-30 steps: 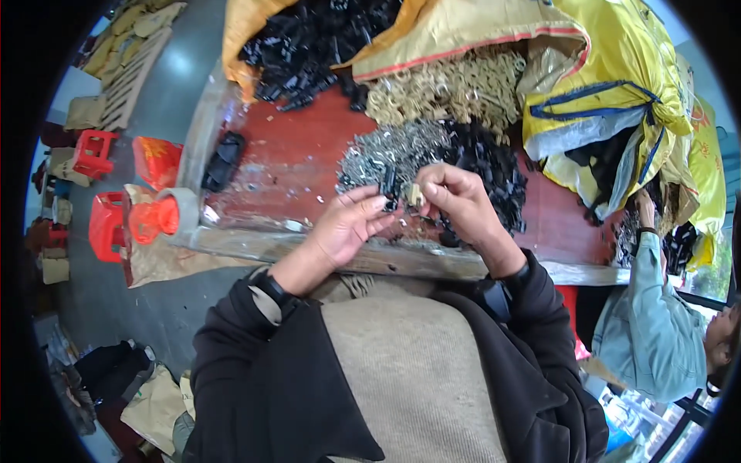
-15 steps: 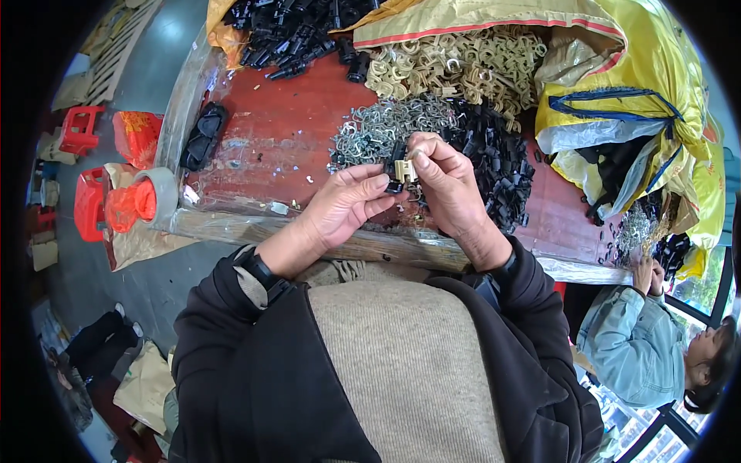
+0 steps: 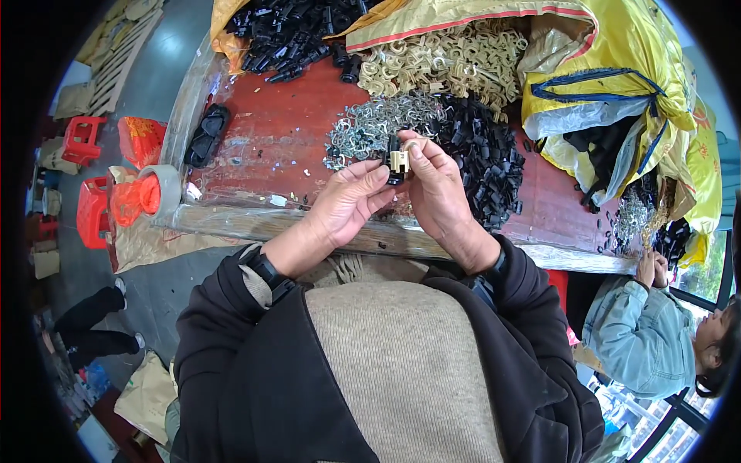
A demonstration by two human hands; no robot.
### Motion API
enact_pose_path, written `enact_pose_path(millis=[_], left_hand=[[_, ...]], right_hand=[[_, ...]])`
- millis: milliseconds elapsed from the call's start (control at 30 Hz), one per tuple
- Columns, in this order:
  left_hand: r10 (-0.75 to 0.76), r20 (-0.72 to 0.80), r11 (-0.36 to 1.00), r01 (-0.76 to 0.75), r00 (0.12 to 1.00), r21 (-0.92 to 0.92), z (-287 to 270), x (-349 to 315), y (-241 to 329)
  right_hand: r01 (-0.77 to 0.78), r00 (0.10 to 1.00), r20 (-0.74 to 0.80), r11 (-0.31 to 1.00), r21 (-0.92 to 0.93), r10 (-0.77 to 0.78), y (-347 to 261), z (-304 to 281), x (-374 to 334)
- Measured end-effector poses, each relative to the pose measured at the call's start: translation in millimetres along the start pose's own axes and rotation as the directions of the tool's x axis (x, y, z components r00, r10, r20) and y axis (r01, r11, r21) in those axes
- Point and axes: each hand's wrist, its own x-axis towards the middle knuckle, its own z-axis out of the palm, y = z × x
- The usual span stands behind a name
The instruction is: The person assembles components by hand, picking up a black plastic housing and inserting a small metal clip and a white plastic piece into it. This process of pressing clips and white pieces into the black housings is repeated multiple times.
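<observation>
Black clip [image 3: 395, 160] with beige insert, pinched between left hand [image 3: 349, 202], right hand [image 3: 436, 184]

A red-topped table [image 3: 278, 131] with a worn wooden front edge carries the parts. Just beyond the fingertips [image 3: 407, 147] lie a heap of grey metal clips [image 3: 370, 127] and a heap of black plastic pieces [image 3: 478, 154]; farther beyond them sit beige plastic clips [image 3: 444, 58], more black parts [image 3: 289, 31] and yellow sacks [image 3: 617, 69].
</observation>
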Motion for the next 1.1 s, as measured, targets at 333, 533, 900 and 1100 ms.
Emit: enact_pose_path(millis=[333,533,900,1100], left_hand=[[0.037,-0.057,0.999,-0.034,0.998,0.04,-4,21,0],[0.049,-0.085,0.999,-0.049,0.995,-0.003,-7,28,1],[0.038,-0.074,0.997,-0.033,0.997,0.07,-3,15,-4],[0.047,-0.078,0.979,-0.03,0.996,0.202,12,6,1]], right_hand=[[-0.12,0.988,-0.087,0.988,0.1,0.129,6,-3,17],[-0.124,0.976,-0.178,0.992,0.009,0.124,15,-4,23],[-0.221,0.969,-0.094,0.973,0.066,0.227,9,-8,4],[-0.052,0.99,-0.14,0.952,-0.302,0.009,14,-16,-11]])
